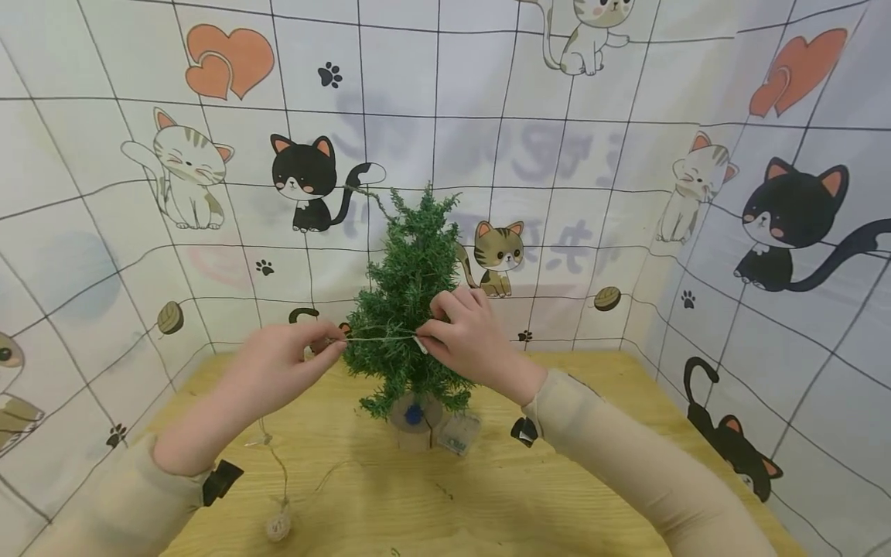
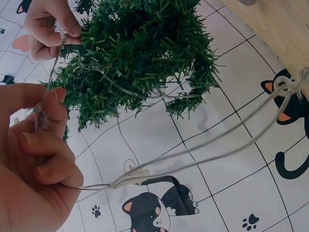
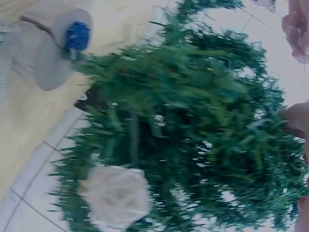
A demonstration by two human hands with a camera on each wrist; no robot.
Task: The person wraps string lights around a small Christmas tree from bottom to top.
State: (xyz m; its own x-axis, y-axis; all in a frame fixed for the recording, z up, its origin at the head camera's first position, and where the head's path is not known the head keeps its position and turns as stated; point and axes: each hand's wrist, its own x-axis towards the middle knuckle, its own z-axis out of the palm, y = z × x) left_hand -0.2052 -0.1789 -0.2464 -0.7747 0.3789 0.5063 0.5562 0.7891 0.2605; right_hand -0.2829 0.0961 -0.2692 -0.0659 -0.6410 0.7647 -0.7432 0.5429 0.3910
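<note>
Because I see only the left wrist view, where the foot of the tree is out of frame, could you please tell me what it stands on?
Observer: The green tree stands upright on a pale base, set on the wooden table.
Operator: Thank you; would you kindly say whether anything lies on the near part of that table?
Observer: Yes, the head view shows a small pale ball there, with a cord running from it.
Operator: And is there any ornament that I am missing, please?
Observer: The right wrist view shows a white, rose-like ornament against the greenery, somewhat blurred.
</note>
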